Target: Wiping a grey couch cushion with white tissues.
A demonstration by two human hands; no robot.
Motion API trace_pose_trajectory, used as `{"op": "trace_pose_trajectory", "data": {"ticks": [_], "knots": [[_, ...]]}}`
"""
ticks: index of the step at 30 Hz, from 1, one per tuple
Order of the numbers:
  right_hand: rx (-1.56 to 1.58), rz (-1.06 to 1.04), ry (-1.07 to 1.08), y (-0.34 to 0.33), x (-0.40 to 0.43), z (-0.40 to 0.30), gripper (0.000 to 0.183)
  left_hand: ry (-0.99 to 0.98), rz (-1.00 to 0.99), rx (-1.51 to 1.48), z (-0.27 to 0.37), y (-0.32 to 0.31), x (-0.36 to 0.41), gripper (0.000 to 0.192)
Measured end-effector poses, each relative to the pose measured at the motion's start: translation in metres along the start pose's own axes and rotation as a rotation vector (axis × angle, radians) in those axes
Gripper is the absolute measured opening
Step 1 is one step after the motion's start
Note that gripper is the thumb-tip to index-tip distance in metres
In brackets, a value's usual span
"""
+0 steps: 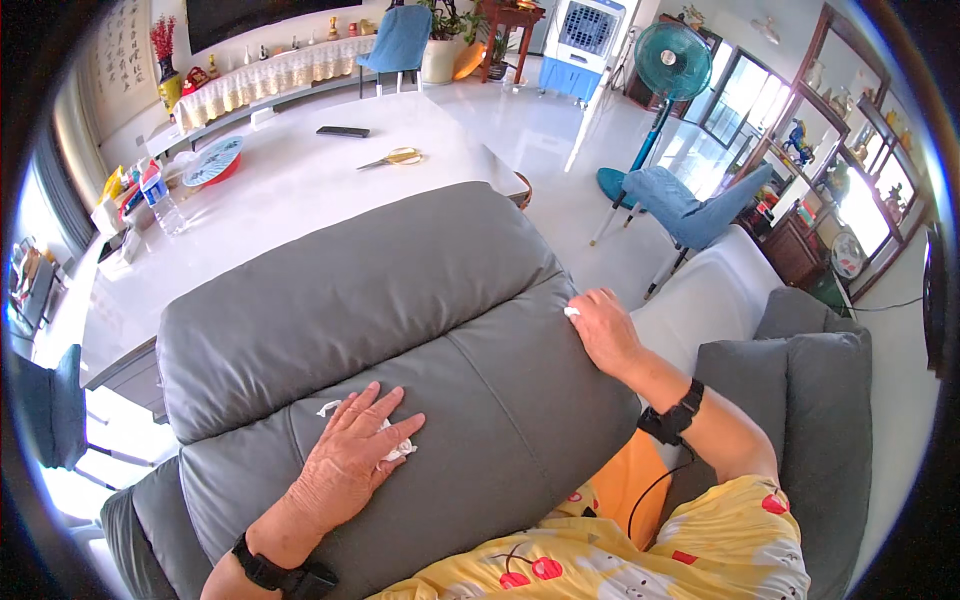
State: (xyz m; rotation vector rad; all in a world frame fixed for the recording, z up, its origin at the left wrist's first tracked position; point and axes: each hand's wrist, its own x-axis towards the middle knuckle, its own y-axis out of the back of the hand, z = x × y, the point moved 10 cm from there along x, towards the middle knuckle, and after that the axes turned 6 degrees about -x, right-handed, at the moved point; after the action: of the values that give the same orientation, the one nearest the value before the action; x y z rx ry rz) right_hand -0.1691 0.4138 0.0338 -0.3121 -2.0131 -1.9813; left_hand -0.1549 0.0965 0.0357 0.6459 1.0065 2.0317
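Observation:
A grey leather sofa backrest point(360, 277) with a padded headrest section and stitched seams fills the middle of the head view. My left hand point(349, 450) lies palm down on its lower panel, fingers spread, over a crumpled white tissue point(401, 450). Part of that tissue is hidden under the palm. At the backrest's right edge, my right hand point(606, 330) is curled around the side. A small white piece of tissue point(572, 311) shows between its thumb and fingers, the rest hidden. Both wrists wear black straps.
Behind the backrest stands a white table point(300, 180) bearing scissors point(394, 158), a black remote control point(343, 131), a plastic bottle point(163, 201) and a patterned round tray point(214, 161). A blue-covered chair point(682, 206) and a floor fan point(671, 64) are at the right. Another grey sofa section point(810, 420) is beside me.

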Motion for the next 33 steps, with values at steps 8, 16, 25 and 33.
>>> {"op": "trace_pose_trajectory", "data": {"ticks": [8, 16, 25, 33], "knots": [[0.317, 0.025, -0.185, -0.035, 0.134, 0.034, 0.025, -0.005, 0.000, 0.015, -0.003, -0.002, -0.001, 0.052], [0.206, 0.167, 0.201, -0.053, 0.177, -0.105, 0.022, -0.021, -0.020, 0.018, -0.006, -0.003, -0.002, 0.053], [0.140, 0.164, 0.413, -0.046, 0.170, -0.087, 0.030, -0.023, -0.019, 0.008, -0.007, -0.003, -0.004, 0.051], [0.034, -0.062, 0.079, -0.052, 0.117, 0.003, 0.033, -0.005, -0.015, 0.008, -0.006, -0.002, -0.002, 0.053]]}}
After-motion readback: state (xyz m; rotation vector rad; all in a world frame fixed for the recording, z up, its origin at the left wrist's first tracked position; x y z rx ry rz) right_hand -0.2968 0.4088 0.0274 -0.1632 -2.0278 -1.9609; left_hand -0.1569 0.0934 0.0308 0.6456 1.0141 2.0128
